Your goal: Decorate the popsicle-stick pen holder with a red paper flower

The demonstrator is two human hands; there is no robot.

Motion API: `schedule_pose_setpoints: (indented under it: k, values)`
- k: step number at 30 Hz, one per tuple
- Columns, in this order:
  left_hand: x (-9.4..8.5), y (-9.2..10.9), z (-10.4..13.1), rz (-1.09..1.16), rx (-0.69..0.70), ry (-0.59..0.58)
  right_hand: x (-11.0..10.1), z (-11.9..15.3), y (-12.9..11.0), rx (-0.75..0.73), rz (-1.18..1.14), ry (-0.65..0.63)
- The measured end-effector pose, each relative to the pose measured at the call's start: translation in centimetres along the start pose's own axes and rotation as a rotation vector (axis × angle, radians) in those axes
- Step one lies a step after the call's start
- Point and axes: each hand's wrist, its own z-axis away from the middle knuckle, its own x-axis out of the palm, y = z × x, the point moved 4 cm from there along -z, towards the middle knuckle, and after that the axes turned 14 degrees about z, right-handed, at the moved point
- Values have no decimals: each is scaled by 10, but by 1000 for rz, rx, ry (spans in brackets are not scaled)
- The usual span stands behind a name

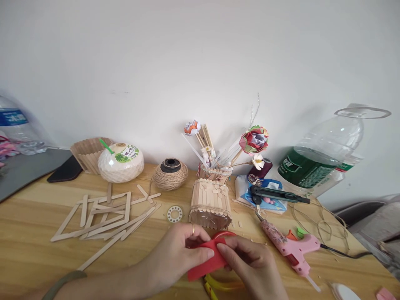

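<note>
A small piece of red paper [203, 266] is pinched between both my hands near the table's front edge. My left hand [184, 252] grips it from the left, thumb on top; a ring shows on one finger. My right hand [246, 260] holds its right end between thumb and fingers. Under the paper lie yellow handles [221, 284], partly covered by my hands, and a red curved handle [224, 234] shows just behind. Beyond my hands stands a holder made of wooden sticks [211, 198], with a twine band near its base.
Loose craft sticks [106, 216] and a twine spool [170, 174] lie left, near a white coconut [121, 164]. At right are a pink glue gun [292, 248], a utility knife [278, 194] and a large bottle [318, 154]. Paper flowers [254, 139] stand at the back.
</note>
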Motion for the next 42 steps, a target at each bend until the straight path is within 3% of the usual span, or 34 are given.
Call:
schedule_pose_setpoints:
  k: [9,16,20,29,33,38,42]
  values:
    - [-3,-1,0,153,-8,185,10,3,1,24,-210,-61]
    - [0,-6,-5,105,-107,147,17,0,18,33,-174,-100]
    - [1,-8,-7,73,-80,93,16,-1,17,19,-138,-97]
    - [3,-8,0,347,-118,135,5,4,4,7,-289,-16]
    - [3,-5,0,384,-84,144,2,5,-3,-91,-260,19]
    - [4,0,0,391,-24,119,-7,6,-14,-355,-126,121]
    - [4,2,1,413,38,118,-8,5,-16,-554,-61,88]
